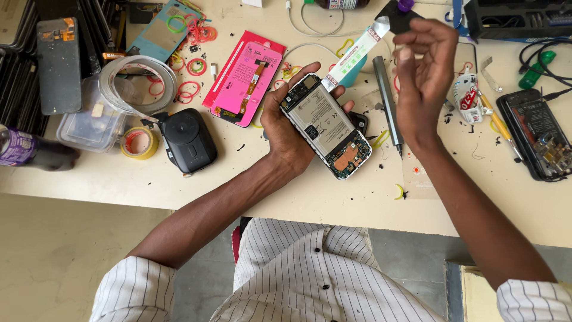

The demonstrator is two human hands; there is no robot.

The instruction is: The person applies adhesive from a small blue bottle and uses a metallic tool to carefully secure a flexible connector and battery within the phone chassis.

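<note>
Backless phone; pull-strip taut

Left hand covering phone left edge; dark bottle being cut by left frame edge; bottle blurring.

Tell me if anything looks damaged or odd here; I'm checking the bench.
The white smartphone in the left hand has no back cover, baring its battery. Coloured rubber bands lie scattered across the cream table.
</note>
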